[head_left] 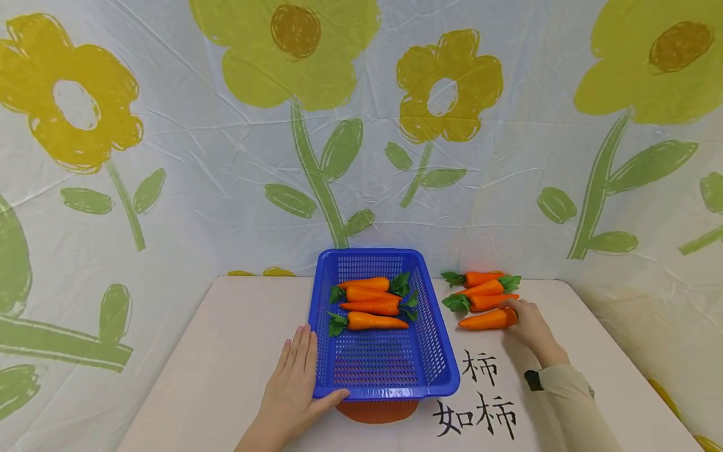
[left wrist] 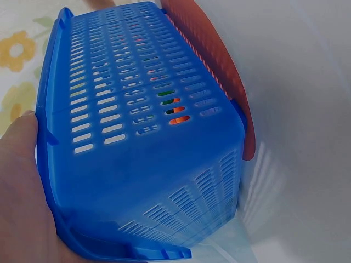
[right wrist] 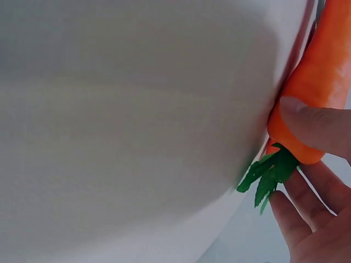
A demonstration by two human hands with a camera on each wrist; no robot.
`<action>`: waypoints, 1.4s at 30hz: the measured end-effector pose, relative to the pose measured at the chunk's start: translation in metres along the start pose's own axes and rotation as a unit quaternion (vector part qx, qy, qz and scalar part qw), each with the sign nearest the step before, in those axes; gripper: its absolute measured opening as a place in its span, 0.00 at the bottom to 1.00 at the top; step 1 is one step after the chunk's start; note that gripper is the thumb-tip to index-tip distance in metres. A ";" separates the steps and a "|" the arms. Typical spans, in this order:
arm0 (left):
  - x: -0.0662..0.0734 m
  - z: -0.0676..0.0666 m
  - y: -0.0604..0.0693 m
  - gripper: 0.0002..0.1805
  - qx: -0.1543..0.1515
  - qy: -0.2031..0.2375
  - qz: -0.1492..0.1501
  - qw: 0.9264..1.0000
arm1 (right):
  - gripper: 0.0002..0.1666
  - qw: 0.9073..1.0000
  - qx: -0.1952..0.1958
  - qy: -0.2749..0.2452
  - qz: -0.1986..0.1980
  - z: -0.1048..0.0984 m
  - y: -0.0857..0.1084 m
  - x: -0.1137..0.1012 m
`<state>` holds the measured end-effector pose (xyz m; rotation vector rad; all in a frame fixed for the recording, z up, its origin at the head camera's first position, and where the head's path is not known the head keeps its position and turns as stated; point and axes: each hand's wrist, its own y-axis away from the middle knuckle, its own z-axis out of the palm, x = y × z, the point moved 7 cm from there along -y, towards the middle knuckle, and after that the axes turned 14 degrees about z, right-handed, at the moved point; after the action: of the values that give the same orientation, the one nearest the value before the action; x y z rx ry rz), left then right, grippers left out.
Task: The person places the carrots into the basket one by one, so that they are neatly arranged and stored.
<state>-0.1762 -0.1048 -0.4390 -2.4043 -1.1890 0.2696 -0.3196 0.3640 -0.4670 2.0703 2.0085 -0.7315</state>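
A blue basket (head_left: 390,393) holds several orange carrots (head_left: 377,321) with green tops, lying in its back half. My left hand (head_left: 294,383) rests along the basket's left wall with straight fingers, thumb at the front rim; in the left wrist view the hand (left wrist: 22,186) touches the rim of the basket (left wrist: 126,175). Right of the basket, my right hand (head_left: 531,328) pinches the thick leafy end of the front carrot (head_left: 484,319). In the right wrist view the thumb of my hand (right wrist: 323,192) presses that carrot (right wrist: 318,82) above its green leaves.
Behind the right hand's carrot lie several more carrots (head_left: 484,287) on the white table (head_left: 198,376). A reddish-orange shape (head_left: 378,411) shows under the basket's front edge. Black characters (head_left: 496,414) mark the table at front right. A flowered cloth (head_left: 226,188) hangs behind.
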 end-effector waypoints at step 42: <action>-0.001 0.001 0.000 0.61 -0.016 0.001 -0.006 1.000 | 0.24 0.989 0.041 -0.114 -0.089 -0.052 0.007 -0.101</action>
<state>-0.1768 -0.1056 -0.4401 -2.4235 -1.2144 0.2463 -0.2980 0.2963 -0.3778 1.7699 2.0799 -1.0482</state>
